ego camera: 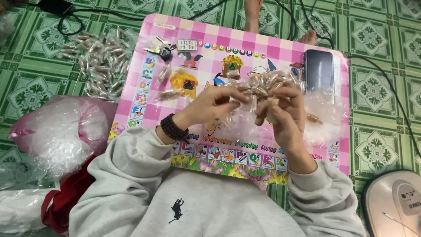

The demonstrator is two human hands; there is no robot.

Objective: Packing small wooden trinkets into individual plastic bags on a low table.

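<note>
Over the lap, both hands were up above the pink surface. The left hand was pinching one little wrapped packet with its fingertips. The right hand was curled tight around a bunch of small clear packets, which stuck out just above its fingers, right between the two hands. That bunch looked too big for one hand, so some packets could have slipped out and dropped. A loose one could have rolled off the edge, since the surface sat on the person's knees. Two packets lay flat a little farther off, near the keys. A phone lay beside the right hand, so a bump could have pushed it. Farthest off, on the green floor, was a pile of packets.
</note>
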